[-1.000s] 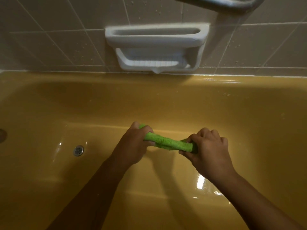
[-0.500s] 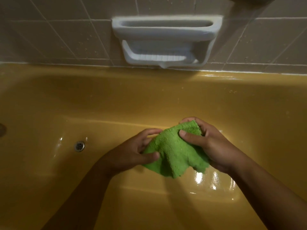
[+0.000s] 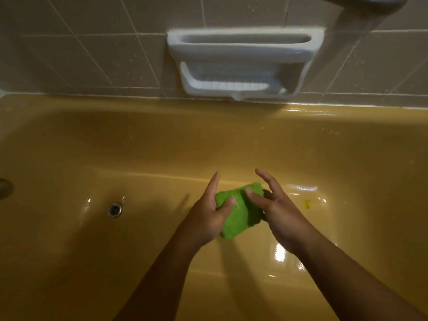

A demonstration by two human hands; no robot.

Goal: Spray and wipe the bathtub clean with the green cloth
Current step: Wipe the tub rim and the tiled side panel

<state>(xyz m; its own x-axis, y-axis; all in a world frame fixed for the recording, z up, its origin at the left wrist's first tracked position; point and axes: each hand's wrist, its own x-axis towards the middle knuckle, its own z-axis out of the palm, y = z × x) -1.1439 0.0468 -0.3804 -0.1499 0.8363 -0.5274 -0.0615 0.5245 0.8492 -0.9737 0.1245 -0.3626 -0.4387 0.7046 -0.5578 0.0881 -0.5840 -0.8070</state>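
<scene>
Cloth (image 3: 238, 212) green, bunched into a thick folded wad, held up between both hands above the tub (image 3: 162, 144) floor, not touching it. Upper end of wad near the fingertips, lower end hanging below the palms.

Left hand (image 3: 206, 214) on the wad's left side: left thumb (image 3: 228, 202) pressed over the cloth edge, pinching it against the palm, fingers straight and pointing up toward the far wall. Right hand (image 3: 278, 209) on the wad's right side: right thumb (image 3: 251, 194) laid across the top of the cloth, fingers spread and mostly straight, partly behind the wad. Both forearms bare, coming in from the bottom edge.

Tub mustard yellow, glossy, wet glare on the floor right of the hands, droplets on the far wall. Drain (image 3: 114, 209) well left of the hands. Round fitting (image 3: 4, 188) at the left edge, cut off, kind not clear. Small yellow spot (image 3: 306, 203) on the floor right of the right hand.

Above the rim, beige tiles (image 3: 92, 54) with droplets. White soap dish (image 3: 243, 63) set in the tiles, straight above the hands. Metal bar (image 3: 375, 1) at top right, cropped.
</scene>
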